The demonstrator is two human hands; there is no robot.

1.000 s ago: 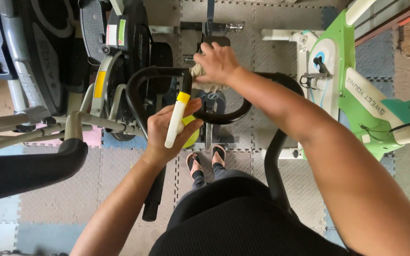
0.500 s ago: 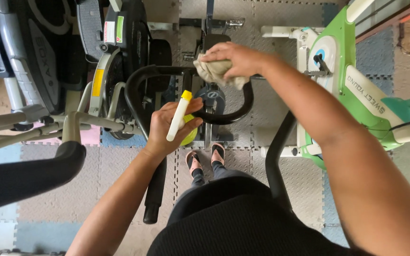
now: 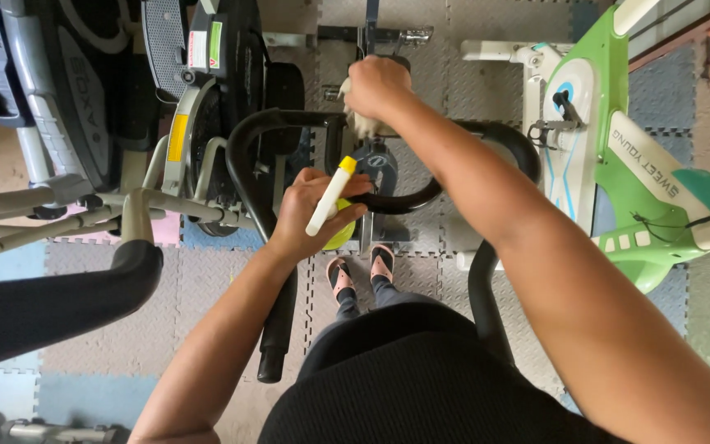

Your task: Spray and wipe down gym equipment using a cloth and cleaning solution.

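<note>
Gripping a crumpled cloth (image 3: 361, 121) against curved black handlebars (image 3: 244, 164)

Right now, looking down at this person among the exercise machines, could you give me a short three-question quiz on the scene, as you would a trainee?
1. True or false: the left hand holds a spray bottle with a yellow tip.
2. What does the right hand press against the black handlebar: A a sponge, B a pale cloth, C a brush?
3. What colour is the exercise bike on the person's right?

Key: 1 true. 2 B. 3 green and white.
</note>
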